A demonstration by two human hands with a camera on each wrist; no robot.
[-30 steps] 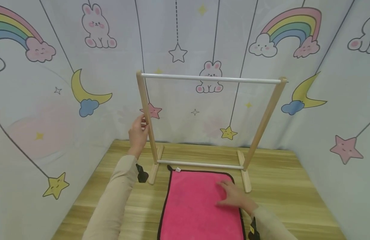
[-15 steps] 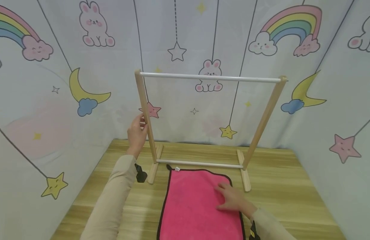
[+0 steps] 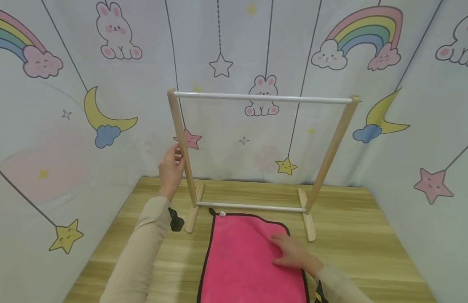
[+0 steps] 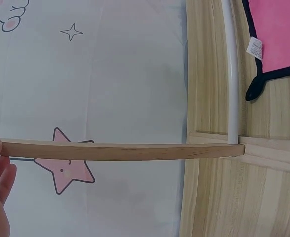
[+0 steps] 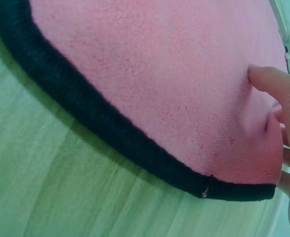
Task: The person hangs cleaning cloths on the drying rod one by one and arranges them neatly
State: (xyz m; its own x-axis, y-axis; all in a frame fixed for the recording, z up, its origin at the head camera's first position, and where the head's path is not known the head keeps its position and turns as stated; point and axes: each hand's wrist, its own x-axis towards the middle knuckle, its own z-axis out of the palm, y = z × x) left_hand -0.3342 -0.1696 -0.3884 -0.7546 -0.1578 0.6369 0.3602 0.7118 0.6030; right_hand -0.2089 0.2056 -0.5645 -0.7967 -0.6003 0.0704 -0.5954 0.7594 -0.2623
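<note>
A wooden rack [image 3: 183,155] with white crossbars stands at the back of the tabletop. My left hand [image 3: 171,170] grips its left upright about halfway up, and in the left wrist view the thumb and fingers meet at that post [image 4: 115,151]. Before the rack lies a pink towel [image 3: 245,261] with black edging, a small white tag [image 4: 255,48] and a black hanging loop [image 4: 255,88]. My right hand [image 3: 292,252] rests on the towel's right side, fingers and thumb spread apart, and a shallow ridge runs up the cloth by the fingertips. Some right fingers are hidden in the right wrist view.
White walls [image 3: 226,33] printed with rabbits, stars, moons and rainbows enclose the wood-grain table [image 3: 362,235] at the back and sides. The rack's lower bar [image 3: 252,207] runs just behind the towel, and its right foot [image 3: 308,219] stands beside the towel's far right corner.
The right fingers have pushed the cloth slightly leftward, so its far right corner has drawn inward and a ridge has formed. The left hand keeps its hold on the rack's upright.
</note>
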